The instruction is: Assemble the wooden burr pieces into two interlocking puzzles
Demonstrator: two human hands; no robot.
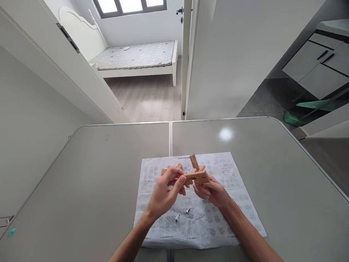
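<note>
Both my hands hold a small wooden puzzle (pixel 196 175) made of notched interlocking sticks, a little above a printed paper sheet (pixel 234 182). My left hand (pixel 165 194) pinches the left end of a long notched stick, fingers closed round it. My right hand (pixel 211 191) grips the assembly from below on the right. One short stick points upward from the middle. More wooden pieces (pixel 170 168) show behind my left fingers; whether they lie on the sheet or are held is unclear.
The sheet, printed with many small diagrams, lies on a grey folding table (pixel 81 182) with a centre seam. Two small dark bits (pixel 182 214) rest on the paper. Beyond the table stand an open doorway, a bed (pixel 136 56) and grey cabinets (pixel 319 62).
</note>
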